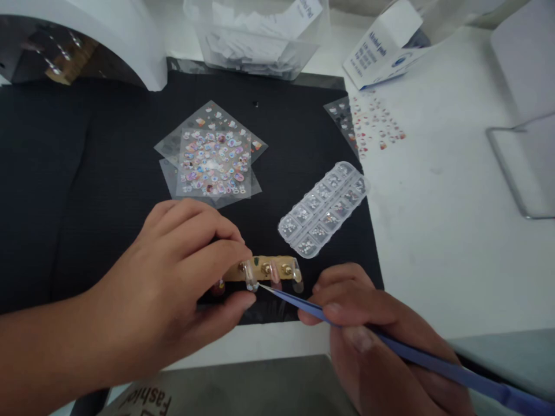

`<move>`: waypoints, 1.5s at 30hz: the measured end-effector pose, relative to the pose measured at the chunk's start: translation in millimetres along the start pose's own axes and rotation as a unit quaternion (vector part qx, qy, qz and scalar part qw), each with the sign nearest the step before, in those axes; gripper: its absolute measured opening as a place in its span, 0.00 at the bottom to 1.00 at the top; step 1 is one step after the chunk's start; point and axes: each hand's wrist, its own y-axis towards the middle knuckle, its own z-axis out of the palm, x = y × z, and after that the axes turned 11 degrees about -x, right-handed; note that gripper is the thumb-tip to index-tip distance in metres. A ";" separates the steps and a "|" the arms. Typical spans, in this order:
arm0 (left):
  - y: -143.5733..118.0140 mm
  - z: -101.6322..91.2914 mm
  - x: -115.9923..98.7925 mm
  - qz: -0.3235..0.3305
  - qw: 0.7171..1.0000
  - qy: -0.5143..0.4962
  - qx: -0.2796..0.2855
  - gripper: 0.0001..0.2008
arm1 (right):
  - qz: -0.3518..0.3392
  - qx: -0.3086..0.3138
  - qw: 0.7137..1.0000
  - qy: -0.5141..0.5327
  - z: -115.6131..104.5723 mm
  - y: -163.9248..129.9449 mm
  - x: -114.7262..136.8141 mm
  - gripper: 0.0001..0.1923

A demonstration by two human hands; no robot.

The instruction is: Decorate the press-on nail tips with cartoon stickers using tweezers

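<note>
The left hand [173, 289] curls over the near-left end of a tan nail-tip holder [266, 270], thumb and index finger pinching it where one clear nail tip [250, 276] sits. The holder lies on a black mat [87, 173], directly between the two hands, with further clear tips along its top edge.

The right hand [368, 329] is closed around blue tweezers [390, 341], thumb and fingers pressed together on the shaft. The tweezers' fine point touches, or nearly touches, the nail tip just beside the left thumb; whether anything is held in the point is too small to tell.

Beyond the right hand, at the mat's right edge, lies a clear compartmented box [325, 208] of small stones, set diagonally. Beyond the left hand, a stack of transparent sticker sheets [212, 156] rests on the mat, fanned out. Another sticker sheet [368, 124] lies farther off, past the right hand, partly over the mat's corner and partly on the white surface [433, 231]. Farthest from both hands stand a clear plastic container [260, 40] of white slips and a white-and-blue carton [385, 43] lying tilted.
</note>
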 end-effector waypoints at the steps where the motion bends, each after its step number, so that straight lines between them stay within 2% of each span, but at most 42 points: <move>1: 0.1 0.2 0.1 -0.003 1.000 -0.001 0.000 0.05 | 0.000 0.000 1.000 0.001 0.2 0.2 -0.3 0.12; 12: -0.5 -1.0 -0.3 0.001 1.000 0.000 0.010 0.05 | -0.009 0.003 1.000 0.004 -0.5 0.1 1.7 0.13; 22: 1.4 -0.4 -1.0 0.001 1.000 0.003 0.008 0.06 | 0.030 -0.022 0.999 -0.001 -1.3 -1.1 1.9 0.10; 29: 1.4 0.2 -1.8 -0.003 1.000 -0.006 0.008 0.05 | -0.007 -0.015 1.000 -0.010 0.2 -0.1 1.5 0.13; 36: 1.9 -0.4 -1.0 0.007 1.000 0.006 0.012 0.06 | 0.015 0.000 0.999 -0.045 -3.2 -1.9 2.9 0.11; 41: 3.3 0.2 -1.6 0.004 1.000 0.005 0.015 0.06 | -0.014 -0.013 1.000 -0.018 -0.2 -0.9 -0.2 0.13; 45: 1.9 -1.1 -2.0 0.005 1.000 0.008 0.012 0.07 | -0.055 0.013 0.998 -0.010 0.0 1.1 -2.2 0.15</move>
